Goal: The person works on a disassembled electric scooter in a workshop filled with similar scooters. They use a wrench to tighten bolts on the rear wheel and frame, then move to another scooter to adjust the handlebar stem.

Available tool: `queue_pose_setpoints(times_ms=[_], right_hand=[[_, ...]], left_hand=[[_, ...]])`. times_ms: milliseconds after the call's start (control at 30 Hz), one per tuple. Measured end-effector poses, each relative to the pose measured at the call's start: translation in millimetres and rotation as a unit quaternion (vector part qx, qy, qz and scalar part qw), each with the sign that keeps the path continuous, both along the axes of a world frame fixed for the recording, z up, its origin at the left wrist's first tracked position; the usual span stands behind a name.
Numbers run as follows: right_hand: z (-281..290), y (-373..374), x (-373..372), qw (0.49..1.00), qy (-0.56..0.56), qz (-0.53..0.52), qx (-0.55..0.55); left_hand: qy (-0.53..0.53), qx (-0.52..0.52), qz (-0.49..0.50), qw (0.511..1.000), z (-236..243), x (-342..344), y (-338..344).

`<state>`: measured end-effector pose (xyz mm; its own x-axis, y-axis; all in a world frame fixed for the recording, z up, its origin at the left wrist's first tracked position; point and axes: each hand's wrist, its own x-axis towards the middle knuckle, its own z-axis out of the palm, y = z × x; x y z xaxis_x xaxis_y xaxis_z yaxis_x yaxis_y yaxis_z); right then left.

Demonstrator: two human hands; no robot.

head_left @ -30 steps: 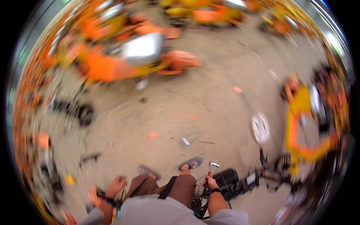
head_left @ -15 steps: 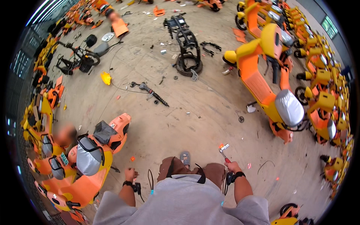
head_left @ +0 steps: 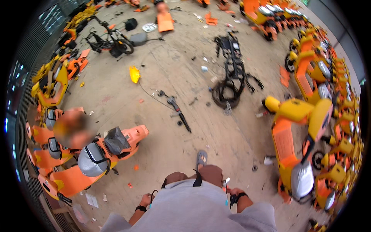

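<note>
Your right hand (head_left: 234, 191), just right of your shorts (head_left: 211, 176): fingers clamped on the wrench (head_left: 227, 180), now mostly hidden, fully visible earlier. Left hand (head_left: 146, 199), left of shorts: can't tell fingers' state. Black frame (head_left: 234, 65) now ahead-right of shorts, previously straight ahead.

Your left hand (head_left: 146, 200) is low at your side, black cord loop (head_left: 154, 194) just beside it. Your right hand (head_left: 235, 192) is low opposite, grip unclear. Floor (head_left: 228, 147) ahead of you: black rod-shaped part (head_left: 184, 121), yellow piece (head_left: 134, 74), stripped black frame (head_left: 234, 63) with wheel (head_left: 217, 96). Orange-yellow scooters: one left (head_left: 77, 184), one right (head_left: 285, 143), more rowed behind the right one.
</note>
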<state>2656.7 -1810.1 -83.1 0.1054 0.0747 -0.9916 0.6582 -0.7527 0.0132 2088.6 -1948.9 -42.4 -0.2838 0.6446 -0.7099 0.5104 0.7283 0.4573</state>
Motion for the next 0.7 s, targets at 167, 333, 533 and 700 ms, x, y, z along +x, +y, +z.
queue_pose_setpoints(times_ms=[167, 333, 533, 700], right_hand=[[6, 93, -4, 0.992, 0.058, 0.042, -0.108], [-28, 223, -55, 0.960, -0.032, 0.261, -0.092], [-12, 379, -161, 0.963, -0.106, 0.218, 0.116], [22, 508, -253, 0.984, -0.029, -0.020, 0.172]], left_hand=[[-0.124, 0.168, 0.240, 0.948, 71, 8, 175], [-0.073, 0.198, 0.294, 0.932, 76, -32, 221], [-0.081, 0.054, 0.365, 0.926, -13, -84, 223], [-0.212, -0.117, 0.499, 0.832, -44, -125, 267]])
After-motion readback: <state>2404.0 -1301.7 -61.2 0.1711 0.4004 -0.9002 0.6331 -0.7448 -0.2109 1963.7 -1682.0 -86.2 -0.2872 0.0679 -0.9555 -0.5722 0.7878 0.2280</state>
